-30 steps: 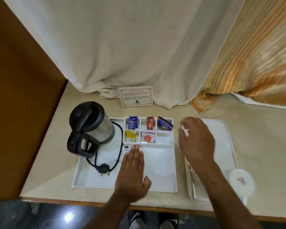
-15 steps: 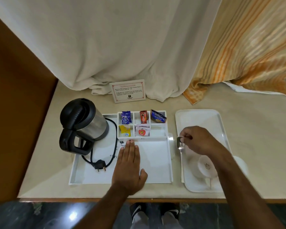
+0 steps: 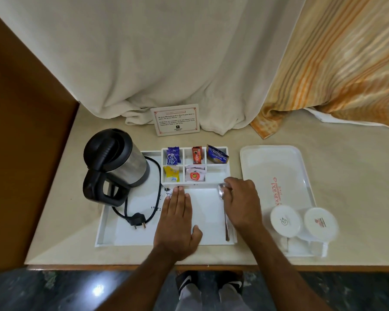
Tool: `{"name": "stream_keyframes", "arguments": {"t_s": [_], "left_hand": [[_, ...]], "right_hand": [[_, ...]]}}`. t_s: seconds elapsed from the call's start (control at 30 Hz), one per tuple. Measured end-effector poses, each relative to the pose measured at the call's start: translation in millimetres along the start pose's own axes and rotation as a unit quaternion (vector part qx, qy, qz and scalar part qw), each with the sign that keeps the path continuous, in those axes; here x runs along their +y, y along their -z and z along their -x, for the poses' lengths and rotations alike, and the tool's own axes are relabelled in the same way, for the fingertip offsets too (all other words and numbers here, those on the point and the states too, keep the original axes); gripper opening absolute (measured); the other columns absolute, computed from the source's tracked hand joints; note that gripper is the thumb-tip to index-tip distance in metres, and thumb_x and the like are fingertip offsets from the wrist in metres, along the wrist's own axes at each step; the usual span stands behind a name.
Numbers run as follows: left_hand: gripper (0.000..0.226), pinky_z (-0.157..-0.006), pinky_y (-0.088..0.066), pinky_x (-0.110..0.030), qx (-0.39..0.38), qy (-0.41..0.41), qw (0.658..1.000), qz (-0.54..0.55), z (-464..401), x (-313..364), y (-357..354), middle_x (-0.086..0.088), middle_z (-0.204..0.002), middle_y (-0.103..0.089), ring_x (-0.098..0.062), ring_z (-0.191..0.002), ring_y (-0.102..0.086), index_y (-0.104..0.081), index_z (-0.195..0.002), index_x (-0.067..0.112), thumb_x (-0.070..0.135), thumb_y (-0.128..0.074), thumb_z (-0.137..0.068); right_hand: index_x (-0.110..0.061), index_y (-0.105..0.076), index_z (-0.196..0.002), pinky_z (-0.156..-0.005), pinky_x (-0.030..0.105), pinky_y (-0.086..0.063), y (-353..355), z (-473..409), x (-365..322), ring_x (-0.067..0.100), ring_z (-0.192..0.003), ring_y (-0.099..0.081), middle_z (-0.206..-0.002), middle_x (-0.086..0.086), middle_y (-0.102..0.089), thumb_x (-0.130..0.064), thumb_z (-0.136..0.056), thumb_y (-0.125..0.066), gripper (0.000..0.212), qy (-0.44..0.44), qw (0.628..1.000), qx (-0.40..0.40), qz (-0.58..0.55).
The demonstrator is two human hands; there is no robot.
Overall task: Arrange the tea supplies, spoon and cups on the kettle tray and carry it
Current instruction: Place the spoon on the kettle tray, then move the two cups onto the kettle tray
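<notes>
A white kettle tray (image 3: 109, 223) lies on the beige counter with a black and steel kettle (image 3: 115, 162) at its left and a divided box of tea, coffee and sugar sachets (image 3: 194, 164) at its back. My left hand (image 3: 177, 223) rests flat, fingers together, on the tray floor. My right hand (image 3: 241, 205) holds a metal spoon (image 3: 226, 223) that lies along the tray's right side, its bowl by my fingertips. Two white cups (image 3: 284, 221) (image 3: 320, 223) stand upside down on a second white tray (image 3: 276, 162) to the right.
A printed card (image 3: 176, 120) leans against the white curtain (image 3: 166, 63) behind the tray. A striped orange curtain (image 3: 335, 70) hangs at the back right. A wooden wall (image 3: 20, 131) closes the left side. The kettle's black cord and plug (image 3: 138, 221) lie on the tray.
My right hand carried the spoon from the right tray leftward onto the kettle tray's right side. The two cups are now uncovered. My left hand has stayed flat.
</notes>
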State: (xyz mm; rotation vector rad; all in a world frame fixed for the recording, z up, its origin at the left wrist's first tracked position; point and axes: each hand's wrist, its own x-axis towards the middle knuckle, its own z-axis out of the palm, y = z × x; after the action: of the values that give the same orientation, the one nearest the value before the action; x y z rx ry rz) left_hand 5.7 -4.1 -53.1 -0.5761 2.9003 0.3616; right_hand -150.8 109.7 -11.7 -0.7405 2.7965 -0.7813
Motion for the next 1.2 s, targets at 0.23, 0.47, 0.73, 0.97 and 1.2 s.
{"name": "stream_keyframes", "arguments": {"t_s": [0.23,0.47,0.73,0.97,1.2], "left_hand": [[0.089,-0.121,-0.008,-0.051,-0.002,0.002,1.000,-0.004,0.6,-0.4,-0.5,-0.020,-0.162,0.005,-0.031,-0.150,0.010,-0.002,-0.153,0.003,0.049,-0.033,-0.084],[0.088,-0.120,-0.006,-0.048,0.016,-0.007,1.000,-0.004,2.5,-1.6,-2.2,-0.020,-0.162,-0.001,-0.032,-0.150,0.004,-0.008,-0.153,0.003,0.048,-0.039,-0.085],[0.073,-0.115,-0.014,-0.054,0.075,-0.110,0.991,0.025,17.8,69.6,14.4,-0.035,-0.151,-0.029,-0.049,-0.141,-0.026,-0.034,-0.142,-0.011,0.027,-0.046,-0.081],[0.110,-0.117,0.002,-0.028,0.040,-0.087,0.944,0.316,-11.7,205.9,19.2,-0.002,-0.162,0.026,-0.010,-0.146,0.021,0.020,-0.151,0.026,0.056,-0.062,-0.083],[0.078,-0.110,-0.041,-0.034,0.093,0.020,0.917,0.388,-13.8,204.5,41.2,0.002,-0.145,-0.041,-0.013,-0.130,-0.042,-0.030,-0.145,0.026,0.032,-0.076,-0.082]], "right_hand": [[-0.020,-0.061,-0.106,-0.089,0.027,-0.044,-12.0,10.4,-2.1,0.019,-0.102,-0.053,-0.115,0.003,-0.064,-0.030,-0.092,-0.060,0.017,-0.007,0.999,-0.003,0.053],[-0.015,-0.061,-0.099,-0.082,0.029,-0.047,49.1,50.0,1.3,0.020,-0.093,-0.057,-0.098,0.005,-0.067,-0.020,-0.085,-0.062,0.015,0.075,0.981,0.169,-0.063],[-0.011,-0.054,-0.119,-0.094,0.040,-0.041,131.1,99.7,109.1,0.029,-0.108,-0.049,-0.117,0.010,-0.059,-0.020,-0.070,-0.059,0.051,-0.052,0.984,0.169,-0.009],[-0.033,-0.001,-0.150,-0.112,0.040,-0.028,117.9,91.7,157.8,0.020,-0.143,-0.024,-0.158,-0.005,-0.015,-0.038,-0.074,-0.077,0.107,-0.134,0.981,-0.077,-0.114],[-0.030,-0.030,-0.143,-0.100,0.031,-0.039,112.3,75.7,136.8,0.018,-0.126,-0.047,-0.142,-0.001,-0.045,-0.035,-0.070,-0.081,0.089,-0.126,0.984,-0.005,-0.122]]}}
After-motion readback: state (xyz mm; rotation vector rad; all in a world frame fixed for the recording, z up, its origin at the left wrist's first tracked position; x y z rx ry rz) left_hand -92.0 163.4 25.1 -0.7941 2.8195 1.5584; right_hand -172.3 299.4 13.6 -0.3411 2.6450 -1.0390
